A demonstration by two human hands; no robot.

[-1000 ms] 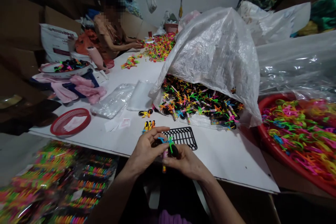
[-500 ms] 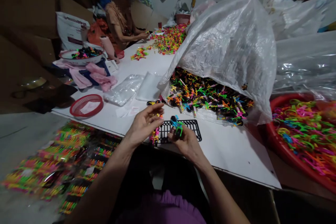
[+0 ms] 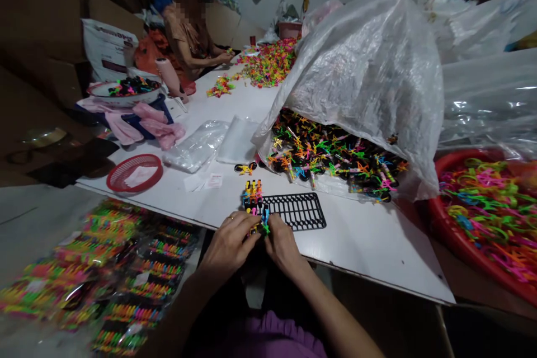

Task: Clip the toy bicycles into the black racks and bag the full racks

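A black slotted plastic rack (image 3: 300, 211) lies at the table's near edge, with several small colourful toy bikes (image 3: 252, 190) standing upright in its left end. My right hand (image 3: 285, 243) pinches a blue and green toy bike (image 3: 265, 217) at the end of that row. Against the row's near side, my left hand (image 3: 230, 240) has its thumb and fingers closed at the toy bikes, next to my right thumb. Fingers partly hide the lower parts of the bikes there. One loose yellow and black toy bike (image 3: 245, 168) lies beyond the rack.
A large clear plastic bag (image 3: 361, 61) spills a heap of toy bikes (image 3: 331, 151) onto the table. At right stands a red tub (image 3: 440, 179) of colourful parts. A red basket (image 3: 113, 179) and flat plastic bags (image 3: 197, 145) lie left. Another person (image 3: 188, 39) sits at the far side.
My right hand has brought the blue and green toy bike down and left to the row in the rack. My left hand has lowered from above the row and closed at its near side.
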